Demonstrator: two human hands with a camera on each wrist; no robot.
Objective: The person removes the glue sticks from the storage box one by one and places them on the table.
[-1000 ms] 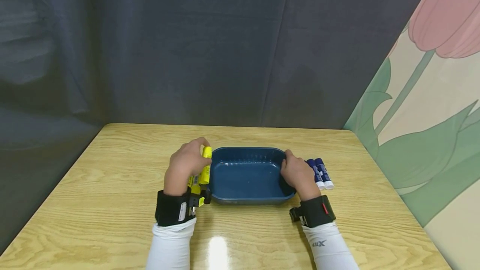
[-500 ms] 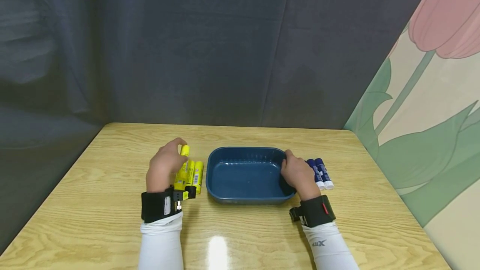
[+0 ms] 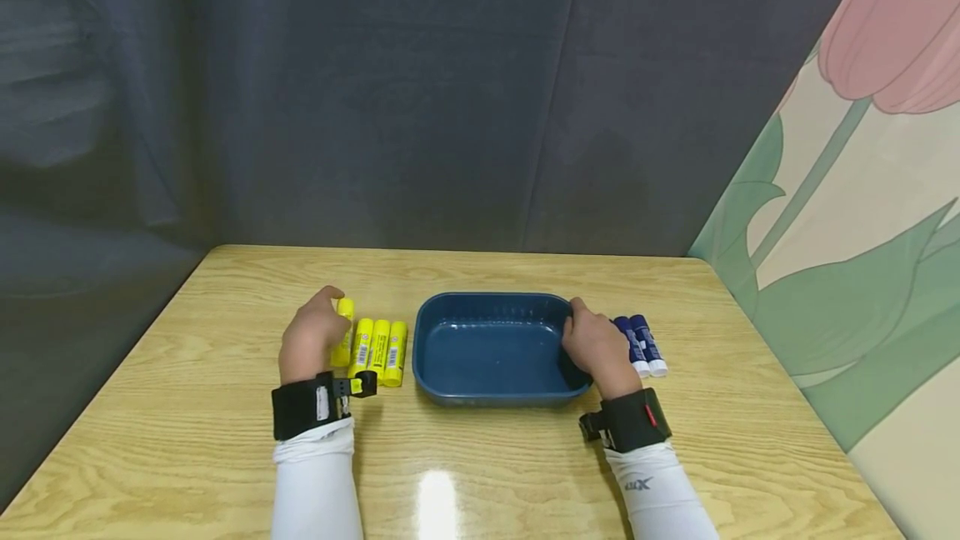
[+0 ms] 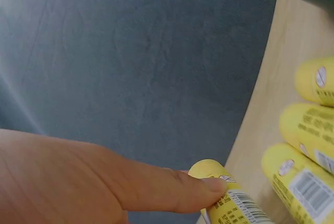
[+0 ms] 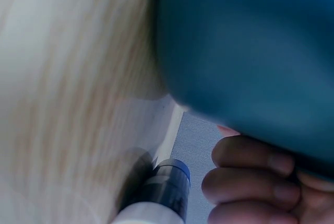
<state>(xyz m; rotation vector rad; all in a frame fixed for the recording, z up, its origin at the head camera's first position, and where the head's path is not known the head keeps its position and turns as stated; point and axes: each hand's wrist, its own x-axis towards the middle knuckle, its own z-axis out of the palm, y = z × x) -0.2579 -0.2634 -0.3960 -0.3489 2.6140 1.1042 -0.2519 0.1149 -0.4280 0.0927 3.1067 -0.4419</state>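
Note:
In the head view my left hand point(image 3: 313, 333) pinches a yellow glue stick point(image 3: 343, 335) between thumb and fingers. Three more yellow glue sticks point(image 3: 379, 352) lie side by side just right of it. The left wrist view shows the thumb pressed on the label of the held glue stick point(image 4: 235, 205). My right hand point(image 3: 597, 350) grips the right rim of a dark blue rectangular dish point(image 3: 487, 357), which has nothing in it. Curled fingers point(image 5: 250, 182) show under that rim in the right wrist view.
Navy glue sticks with white ends point(image 3: 648, 347) lie to the right of my right hand, partly hidden by it. The wooden table point(image 3: 510, 473) ends at a dark curtain point(image 3: 420, 107) behind. A flower-painted wall point(image 3: 862, 273) borders the right side.
My left hand has moved left with the yellow glue stick, from beside the dish's left edge to the left end of the yellow row. The right hand and dish have stayed put.

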